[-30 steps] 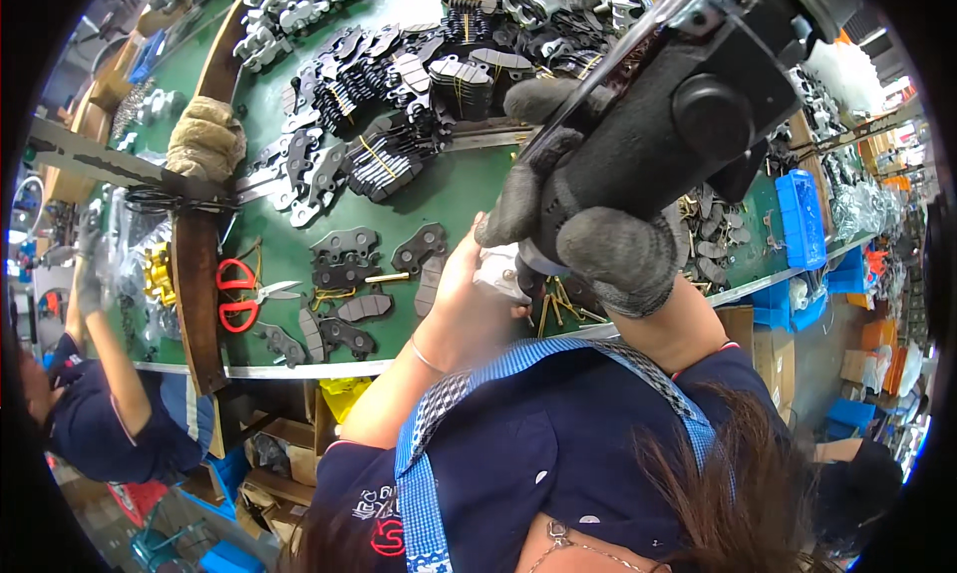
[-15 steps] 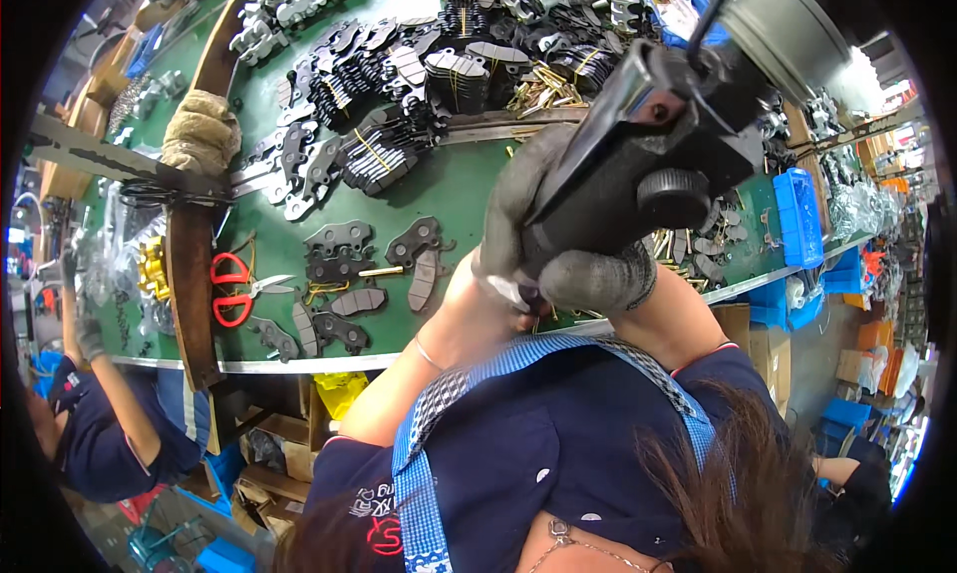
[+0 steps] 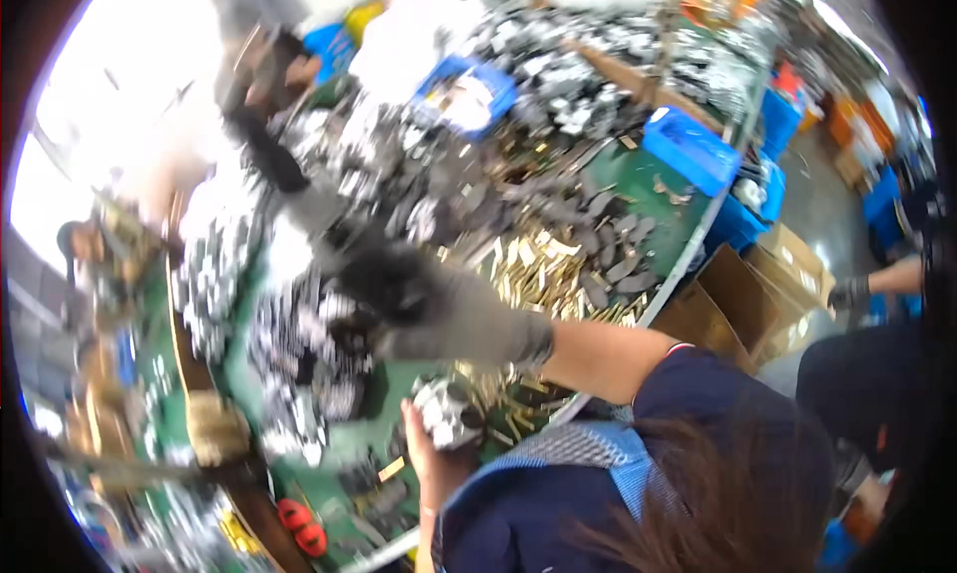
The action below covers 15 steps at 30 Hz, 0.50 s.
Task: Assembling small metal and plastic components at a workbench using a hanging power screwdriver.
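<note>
My right hand (image 3: 469,326), in a grey glove and smeared by motion, is closed round a black tool (image 3: 384,274) with a grey and black upper part reaching toward the upper left. Its exact kind does not show through the blur. Below it, near the table's front edge, my left hand (image 3: 424,448) grips a silvery metal casting (image 3: 446,413) from its left side. A flat dark brake pad part and a gold pin (image 3: 392,468) lie to the left of that hand. Loose gold pins (image 3: 538,274) are heaped just beyond my right wrist.
The green table (image 3: 643,189) carries piles of dark brake pads (image 3: 309,344) and silvery castings. Red-handled scissors (image 3: 302,526) lie at the lower left by a wrapped post (image 3: 217,428). Blue bins (image 3: 693,149) and an open carton (image 3: 733,304) stand right; other people are nearby.
The view has swung and tilted, so the table appears turned. Both hands were at the black tool; now my right hand alone has it, farther left, and my left hand holds the casting.
</note>
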{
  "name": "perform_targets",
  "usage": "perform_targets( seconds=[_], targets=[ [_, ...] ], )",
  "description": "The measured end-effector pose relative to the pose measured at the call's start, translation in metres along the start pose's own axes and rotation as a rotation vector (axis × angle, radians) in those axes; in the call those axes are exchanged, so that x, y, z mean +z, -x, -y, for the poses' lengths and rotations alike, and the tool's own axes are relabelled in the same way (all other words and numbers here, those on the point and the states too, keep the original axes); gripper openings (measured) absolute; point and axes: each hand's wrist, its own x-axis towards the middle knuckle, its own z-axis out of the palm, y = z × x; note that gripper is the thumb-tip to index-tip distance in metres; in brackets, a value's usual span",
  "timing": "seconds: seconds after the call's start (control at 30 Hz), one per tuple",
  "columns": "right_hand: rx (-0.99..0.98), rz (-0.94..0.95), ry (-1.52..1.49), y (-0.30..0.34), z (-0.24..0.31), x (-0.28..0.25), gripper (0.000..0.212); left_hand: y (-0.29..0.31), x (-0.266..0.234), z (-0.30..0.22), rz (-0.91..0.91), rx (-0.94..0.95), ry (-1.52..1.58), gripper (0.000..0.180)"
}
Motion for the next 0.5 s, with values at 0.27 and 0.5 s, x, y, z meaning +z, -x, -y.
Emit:
perform_targets(
  seconds=[0.27, 0.5],
  targets=[
    [0.229, -0.178, -0.453, 0.098, -0.144, -0.021, 0.092, -0.015, 0.055, -0.013, 0.368, 0.502, -0.818, 0.073],
    [0.051, -0.306, -0.989, 0.024, -0.075, -0.201, 0.041, -0.012, 0.063, -0.036, 0.41, 0.646, -0.916, 0.036]
  ],
)
